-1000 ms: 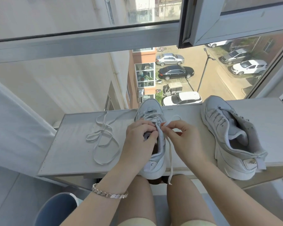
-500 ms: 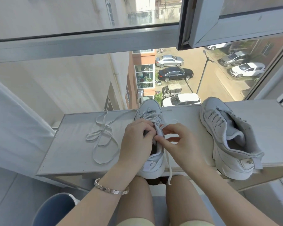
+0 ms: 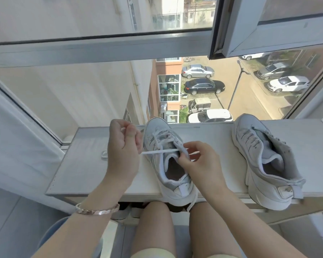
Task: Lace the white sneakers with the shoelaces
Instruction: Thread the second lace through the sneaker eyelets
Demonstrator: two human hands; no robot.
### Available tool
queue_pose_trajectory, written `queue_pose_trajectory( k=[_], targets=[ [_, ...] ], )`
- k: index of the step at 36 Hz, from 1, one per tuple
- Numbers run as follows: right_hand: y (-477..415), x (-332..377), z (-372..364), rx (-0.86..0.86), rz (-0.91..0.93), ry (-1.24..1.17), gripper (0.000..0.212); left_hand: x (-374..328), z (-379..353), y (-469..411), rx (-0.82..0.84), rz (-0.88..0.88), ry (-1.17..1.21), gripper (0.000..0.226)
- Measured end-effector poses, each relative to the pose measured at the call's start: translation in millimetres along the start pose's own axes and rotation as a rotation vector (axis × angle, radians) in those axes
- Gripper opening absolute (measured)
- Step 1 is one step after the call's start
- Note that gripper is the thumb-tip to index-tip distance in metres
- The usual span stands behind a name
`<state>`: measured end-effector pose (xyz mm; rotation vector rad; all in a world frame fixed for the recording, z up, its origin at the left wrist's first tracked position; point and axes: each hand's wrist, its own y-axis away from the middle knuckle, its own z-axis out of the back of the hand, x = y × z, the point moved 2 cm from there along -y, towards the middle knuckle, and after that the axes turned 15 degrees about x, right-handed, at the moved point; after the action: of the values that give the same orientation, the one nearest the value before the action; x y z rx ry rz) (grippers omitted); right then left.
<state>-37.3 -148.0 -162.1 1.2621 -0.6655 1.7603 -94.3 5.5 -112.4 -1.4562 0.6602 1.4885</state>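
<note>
Head view: middle sneaker (image 3: 158,135) sits on the white ledge (image 3: 82,170), toe at 12 o'clock, heel hanging over the near edge. Left hand (image 3: 123,146) at its 9 o'clock, fingers curled, pinching the shoelace (image 3: 158,151), which runs taut from hand to upper eyelets. Right hand (image 3: 199,164) at its 3 o'clock, thumb and forefinger pinching the eyelet flap. Second sneaker (image 3: 250,138) farther out at 3 o'clock, well apart, heel also over the edge. Lace loop (image 3: 103,155) on the ledge at 9 o'clock of the left hand. Bracelet (image 3: 97,211) on the left wrist.
</note>
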Motion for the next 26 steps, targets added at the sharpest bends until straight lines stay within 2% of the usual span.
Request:
queue_pose_trajectory(
  k=[3, 5, 9, 11, 13, 15, 17, 20, 23, 26],
  targets=[
    [-0.8, 0.1, 2.2, -0.019, -0.021, -0.011, 0.015, 9.2, 27.1, 1.1, 0.097, -0.138, -0.562, 0.014],
    [-1.4, -0.5, 4.9, -0.033, -0.041, -0.023, 0.014, 23.1, 43.3, 2.4, 0.213, -0.105, -0.851, 0.011],
    [0.0, 2.2, 4.1, 0.013, -0.067, 0.042, 0.013, 47.0, 54.2, 10.0, 0.382, 0.092, -1.024, 0.021],
    [1.3, 4.9, 4.0, 0.026, -0.086, 0.069, 0.010, 49.2, 47.0, 14.7, 0.431, 0.163, -0.895, 0.015],
    [1.5, 6.2, 7.7, 0.063, -0.153, 0.113, 0.018, 43.6, 34.7, 17.1, 0.419, 0.182, -0.683, 0.012],
    [0.7, 7.1, 15.4, 0.122, -0.228, 0.180, 0.030, 32.6, 20.6, 16.1, 0.363, 0.128, -0.634, 0.018],
    [1.5, 11.8, 26.2, 0.167, -0.223, 0.205, 0.040, 19.4, 6.1, 14.9, 0.316, 0.046, -0.620, 0.018],
    [7.2, 27.2, 43.1, 0.192, -0.105, 0.094, 0.034, 0.7, -10.4, 13.6, 0.281, 0.028, -0.514, 0.007],
    [12.9, 44.2, 54.6, 0.130, 0.046, -0.074, 0.028, -8.8, -23.8, 10.9, 0.326, 0.181, -0.329, 0.026],
    [20.5, 62.3, 55.2, 0.137, 0.209, -0.085, 0.026, -17.1, -35.8, 10.2, 0.420, 0.402, -0.015, 0.041]
  ],
)
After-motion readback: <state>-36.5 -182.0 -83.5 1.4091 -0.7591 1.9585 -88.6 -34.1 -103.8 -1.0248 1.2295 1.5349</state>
